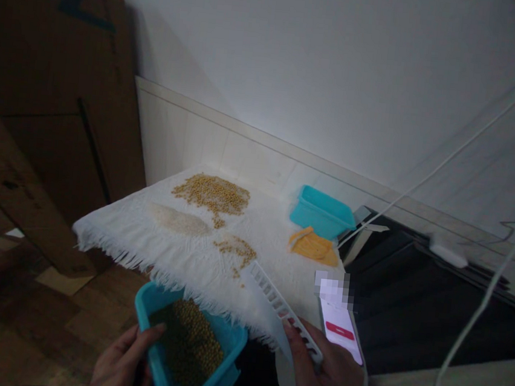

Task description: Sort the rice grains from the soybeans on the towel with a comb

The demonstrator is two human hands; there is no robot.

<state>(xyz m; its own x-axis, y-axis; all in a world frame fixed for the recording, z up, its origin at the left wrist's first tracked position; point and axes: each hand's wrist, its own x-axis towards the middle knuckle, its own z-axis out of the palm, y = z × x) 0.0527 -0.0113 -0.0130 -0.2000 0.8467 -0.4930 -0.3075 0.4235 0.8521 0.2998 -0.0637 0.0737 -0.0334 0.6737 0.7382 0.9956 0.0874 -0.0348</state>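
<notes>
My left hand [125, 362] grips the left rim of a blue plastic bin [236, 343], thumb over the edge. The bin is below the table's fringed front edge and holds yellow soybeans [202, 336] beside small dark green beans [175, 337]. My right hand [326, 375] is closed around the near end of a white slotted plastic strip [274, 298]. The strip's far end is low over the cloth, close to a scatter of soybeans [238, 249]; whether it touches the cloth I cannot tell. Behind lie a larger soybean pile [212, 193] and a heap of pale grains [179, 221].
A white fringed cloth [122, 222] covers the table. At its right are a second blue bin [321, 214], a folded yellow cloth [313, 247] and a lit phone [340, 322]. A white cable [446, 169] crosses the right side. Cardboard boxes [54, 76] stand at left.
</notes>
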